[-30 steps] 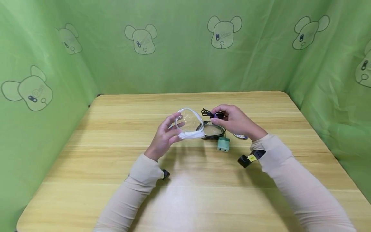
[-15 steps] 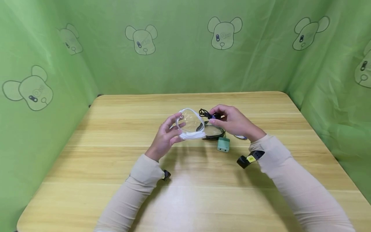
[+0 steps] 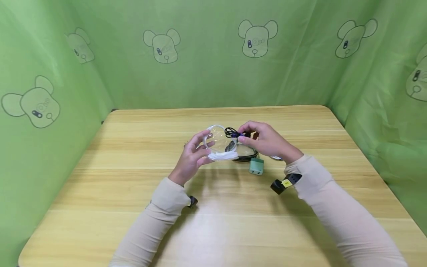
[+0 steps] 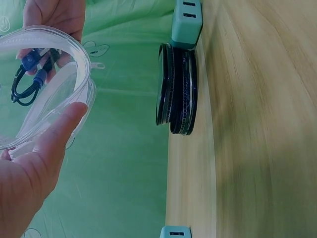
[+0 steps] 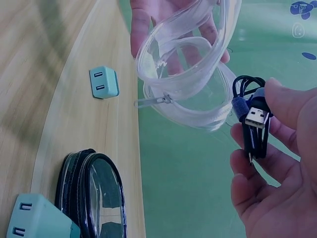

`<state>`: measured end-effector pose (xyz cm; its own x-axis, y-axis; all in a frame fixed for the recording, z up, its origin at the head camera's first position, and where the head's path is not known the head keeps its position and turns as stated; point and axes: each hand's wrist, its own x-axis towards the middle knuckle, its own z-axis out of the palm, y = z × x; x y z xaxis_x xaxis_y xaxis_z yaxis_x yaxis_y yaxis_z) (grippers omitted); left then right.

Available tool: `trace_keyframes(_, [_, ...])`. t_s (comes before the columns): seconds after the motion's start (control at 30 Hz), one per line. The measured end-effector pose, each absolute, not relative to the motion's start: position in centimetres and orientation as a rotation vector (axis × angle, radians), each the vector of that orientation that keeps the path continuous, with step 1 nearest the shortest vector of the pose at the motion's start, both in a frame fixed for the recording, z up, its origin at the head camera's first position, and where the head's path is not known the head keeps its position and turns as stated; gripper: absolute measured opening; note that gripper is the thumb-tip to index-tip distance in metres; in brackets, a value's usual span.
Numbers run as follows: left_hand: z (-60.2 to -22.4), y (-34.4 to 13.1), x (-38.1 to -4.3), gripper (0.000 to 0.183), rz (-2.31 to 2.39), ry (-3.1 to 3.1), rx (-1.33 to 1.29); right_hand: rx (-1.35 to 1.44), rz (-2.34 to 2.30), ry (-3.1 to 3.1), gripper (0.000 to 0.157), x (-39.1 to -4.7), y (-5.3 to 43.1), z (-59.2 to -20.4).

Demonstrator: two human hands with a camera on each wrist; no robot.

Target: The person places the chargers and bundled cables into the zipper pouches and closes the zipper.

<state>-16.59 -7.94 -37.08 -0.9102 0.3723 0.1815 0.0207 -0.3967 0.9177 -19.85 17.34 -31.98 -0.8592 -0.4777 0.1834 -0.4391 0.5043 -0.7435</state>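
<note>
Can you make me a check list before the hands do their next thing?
1. Clear pouch held by the left hand: ok.
2. Black cable held by the right hand: ok.
3. Blue strap around the cable bundle: ok.
4. Cable inside the clear pouch: not ok, it's outside.
5. Clear pouch unzipped all the way: cannot tell.
6. Black-edged pouch resting on the table: ok.

Head view looks forward and down; 2 closer wrist views share the white-edged pouch (image 5: pixel 198 117).

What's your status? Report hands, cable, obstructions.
Left hand holds clear white-rimmed pouch. Right hand pinches bundled black cable. Nothing visible between cable and pouch.
</note>
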Motion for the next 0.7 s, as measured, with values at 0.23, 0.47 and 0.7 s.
trace_keyframes(0.23, [-37.0, -7.8, -16.5, 0.063, 2.393, 1.591, 0.536, -0.832, -1.34, 2.642, 0.021, -19.9, 17.0, -32.0])
trace_keyframes(0.47, [-37.5, -7.7, -16.6, 0.064, 2.404, 1.579, 0.547, -0.837, -1.345, 2.627, 0.019, -19.9, 16.4, -32.1])
trace_keyframes(0.7, [-37.4, -7.7, -16.5, 0.063, 2.408, 1.589, 0.536, -0.877, -1.382, 2.579, 0.016, -20.0, 15.9, -32.2])
